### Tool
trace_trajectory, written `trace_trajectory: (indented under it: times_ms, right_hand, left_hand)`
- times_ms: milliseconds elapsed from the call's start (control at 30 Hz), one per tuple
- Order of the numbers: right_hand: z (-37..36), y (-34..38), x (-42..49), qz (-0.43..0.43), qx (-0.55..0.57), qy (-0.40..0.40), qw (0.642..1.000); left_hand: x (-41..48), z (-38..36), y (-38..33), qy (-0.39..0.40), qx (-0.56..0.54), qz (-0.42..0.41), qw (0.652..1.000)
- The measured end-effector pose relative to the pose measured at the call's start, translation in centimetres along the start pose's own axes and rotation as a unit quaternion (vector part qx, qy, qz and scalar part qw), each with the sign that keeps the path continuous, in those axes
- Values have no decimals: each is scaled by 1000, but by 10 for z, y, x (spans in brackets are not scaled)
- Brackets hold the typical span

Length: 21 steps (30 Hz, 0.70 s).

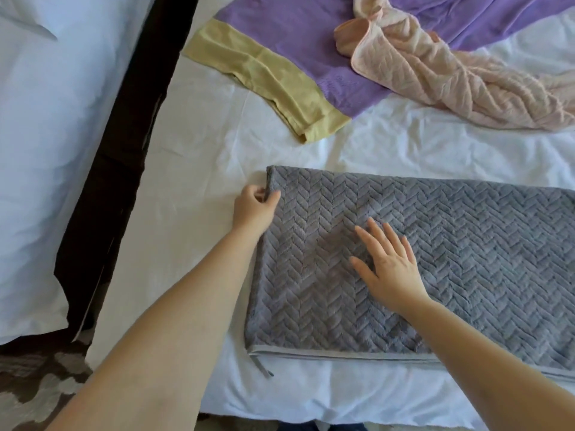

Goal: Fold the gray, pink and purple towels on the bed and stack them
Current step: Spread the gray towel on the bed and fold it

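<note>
The gray towel (435, 259) is laid out flat on the bed (202, 150), already doubled over, since two layers show along the near hem and a little strip of trim sticks out at the near left corner. It has a herringbone texture and runs off the right edge of the view.

The left hand (253, 209) is at the towel's far left corner, with its grip pinched on the edge there, thumb on top and fingers curled under the hem. The right hand (389, 269) lies flat on the middle of the gray towel, fingers spread, grip released, palm pressing down on the fabric and not holding anything.

Farther up the bed is the purple towel (311, 42), spread out but not folded, with a yellow band (273, 79) along its left end. The pink towel (451, 79) is bunched up in a twisty heap, partly lying on the purple one and partly on the white sheet. Both sit well apart from the gray one, with bare sheet between them.

To the left there's a dark gap (118, 150), then another white bed (46, 150). A patterned rug (34, 387) shows in the bottom left corner.
</note>
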State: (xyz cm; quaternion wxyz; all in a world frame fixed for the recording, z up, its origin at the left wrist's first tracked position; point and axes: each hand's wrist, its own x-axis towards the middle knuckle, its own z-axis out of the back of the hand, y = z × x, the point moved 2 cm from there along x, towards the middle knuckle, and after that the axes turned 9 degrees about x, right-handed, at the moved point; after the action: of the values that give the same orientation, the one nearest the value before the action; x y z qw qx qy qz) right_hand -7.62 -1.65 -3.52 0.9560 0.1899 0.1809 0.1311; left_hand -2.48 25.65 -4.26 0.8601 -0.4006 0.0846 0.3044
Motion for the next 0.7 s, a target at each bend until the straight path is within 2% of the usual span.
trace_trajectory:
  times_ms: [167,267,333,467,500,533,600,633,700]
  right_hand:
    - [-2,-9,26,-14,5,-10,1000]
    - [-3,-15,29,-22,-2,-10,1000]
    - [-3,-22,26,-28,-14,0,999]
    - [9,-43,14,-46,2,-21,999]
    - [15,-51,11,-58,15,-37,998]
    - [21,-60,9,-73,27,-54,996]
    - [32,-83,6,-107,41,-75,991]
    - [36,-97,2,-119,43,-74,989]
    - [41,-128,-11,-127,28,-52,990]
  left_hand:
    - [51,-16,-25,-59,33,-3,998]
    - [60,-9,-24,-151,-12,-29,988]
    - [61,-2,-17,-181,25,-62,981]
    - [45,-4,-21,-205,129,-47,969]
    - [34,-10,-30,-222,180,-92,954]
    - [18,-21,-41,-221,224,-172,933]
    - [-20,-56,-59,-139,288,-337,885]
    - [-38,-77,-63,-73,318,-380,865]
    - [-60,-111,-63,32,375,-381,845]
